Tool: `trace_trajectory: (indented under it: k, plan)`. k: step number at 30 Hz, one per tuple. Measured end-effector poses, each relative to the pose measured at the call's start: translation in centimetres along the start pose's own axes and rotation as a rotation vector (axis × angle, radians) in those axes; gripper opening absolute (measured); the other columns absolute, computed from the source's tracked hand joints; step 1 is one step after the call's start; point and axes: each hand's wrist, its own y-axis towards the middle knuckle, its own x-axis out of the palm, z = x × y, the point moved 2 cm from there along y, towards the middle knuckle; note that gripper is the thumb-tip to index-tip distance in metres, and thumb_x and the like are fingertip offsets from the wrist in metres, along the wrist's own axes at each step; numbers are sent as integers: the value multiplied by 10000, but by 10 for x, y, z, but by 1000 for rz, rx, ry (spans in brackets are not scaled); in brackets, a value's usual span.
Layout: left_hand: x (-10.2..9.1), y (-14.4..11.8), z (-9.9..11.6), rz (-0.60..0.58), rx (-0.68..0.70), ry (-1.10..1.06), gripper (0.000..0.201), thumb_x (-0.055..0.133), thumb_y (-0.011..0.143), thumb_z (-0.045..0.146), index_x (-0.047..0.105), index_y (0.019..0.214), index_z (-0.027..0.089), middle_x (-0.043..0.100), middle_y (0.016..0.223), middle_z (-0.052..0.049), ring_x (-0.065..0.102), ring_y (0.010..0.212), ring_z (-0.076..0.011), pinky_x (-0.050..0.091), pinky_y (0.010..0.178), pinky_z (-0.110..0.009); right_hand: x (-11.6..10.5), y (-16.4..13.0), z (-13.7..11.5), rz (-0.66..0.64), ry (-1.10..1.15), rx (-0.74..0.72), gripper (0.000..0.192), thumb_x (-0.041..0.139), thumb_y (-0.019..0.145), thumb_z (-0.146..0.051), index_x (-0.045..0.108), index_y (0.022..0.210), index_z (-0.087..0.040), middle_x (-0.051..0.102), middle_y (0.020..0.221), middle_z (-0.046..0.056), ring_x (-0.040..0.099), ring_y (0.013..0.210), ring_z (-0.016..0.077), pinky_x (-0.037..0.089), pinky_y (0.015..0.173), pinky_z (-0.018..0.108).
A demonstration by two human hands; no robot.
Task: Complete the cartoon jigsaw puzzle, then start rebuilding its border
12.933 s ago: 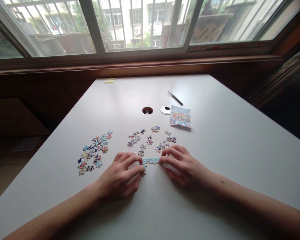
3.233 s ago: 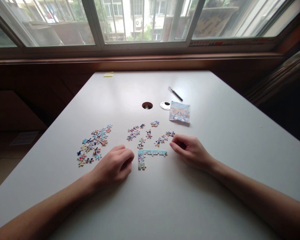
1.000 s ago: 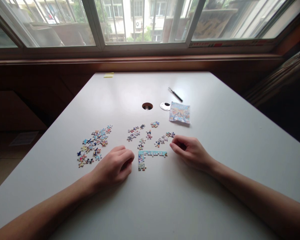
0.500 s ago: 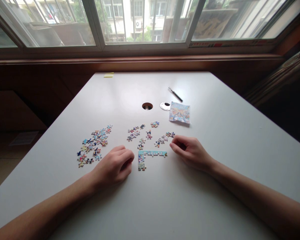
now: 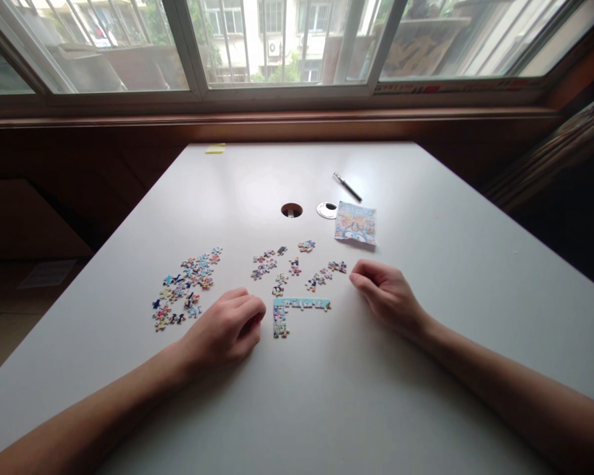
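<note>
An L-shaped strip of joined puzzle pieces (image 5: 297,305), light blue along the top, lies on the white table (image 5: 326,396). My left hand (image 5: 225,330) rests loosely curled just left of it, fingers closed, nothing visible in it. My right hand (image 5: 388,293) rests curled to the right of the strip, a short gap away, close to a small scatter of loose pieces (image 5: 326,272). More loose pieces (image 5: 271,264) lie behind the strip, and a larger pile (image 5: 185,287) sits to the left.
A colourful printed picture card (image 5: 356,223), a white round cap (image 5: 327,210), a round cable hole (image 5: 291,210) and a dark pen (image 5: 347,187) lie further back. A yellow note (image 5: 215,149) sits at the far edge. Windows stand behind the table.
My right hand has drawn back a little to the right, away from the loose pieces. Earlier both hands were pressing on the joined strip; now neither touches it.
</note>
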Motion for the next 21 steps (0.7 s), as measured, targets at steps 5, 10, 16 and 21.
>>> trace_trajectory:
  k: [5,10,16,21]
  plan:
    - [0,0,0,-3,3,-3,110,438,875,91,483,826,178,507,724,-26,428,734,-179,368,661,-301,-4,2,6,81,153,93,312,534,873,-338,432,612,-200,329,551,-49,269,503,98,215,472,265]
    - [-1,0,0,-9,0,-4,108,442,870,87,476,827,180,510,731,-27,430,733,-179,365,668,-301,-3,2,5,89,179,113,308,546,855,-338,431,604,-201,328,544,-48,262,501,98,198,468,268]
    - [0,1,0,3,3,-5,116,446,862,73,471,830,181,503,726,-21,433,731,-176,361,666,-297,-3,2,5,93,194,117,311,541,859,-349,430,608,-202,326,547,-47,251,501,98,190,465,267]
    - [-1,0,1,11,9,-1,123,447,857,71,475,819,185,502,717,-22,431,721,-177,361,657,-295,-3,1,7,88,195,120,315,548,866,-353,436,615,-201,330,547,-46,259,503,100,196,466,268]
